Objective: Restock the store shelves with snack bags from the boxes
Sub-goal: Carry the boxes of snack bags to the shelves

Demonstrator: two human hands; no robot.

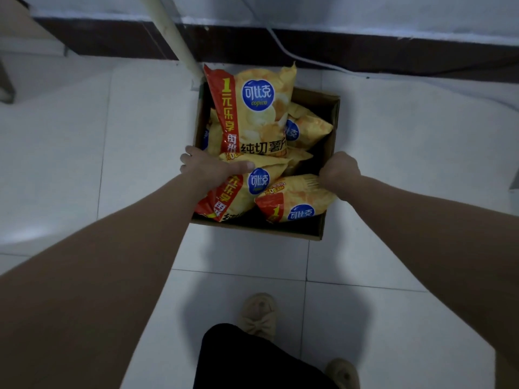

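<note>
I am looking down into an open brown cardboard box (280,233) that sits on the white tiled floor (112,136). It holds a heap of yellow-and-red crisp bags with round blue logos. The tallest bag (252,108) stands upright against the box's far-left corner and rises above the rim. More yellow bags (307,130) lie tumbled in the far-right part of the box.

My left hand (207,167) grasps the near-left bag (244,192). The thumb lies across its top edge and the fingers curl down beside the box's left wall. My right hand (339,169) is clenched on the crimped edge of the near-right bag (295,203), which lies on its side against the box's near wall. Both held bags are inside the box.

Beyond the box's far wall, a pale slanted pole (174,32) and a thin white cable (295,56) cross a dark skirting strip (393,51). On the near side of the box, a beige slipper with a bow (259,315) stands on the tiles.
</note>
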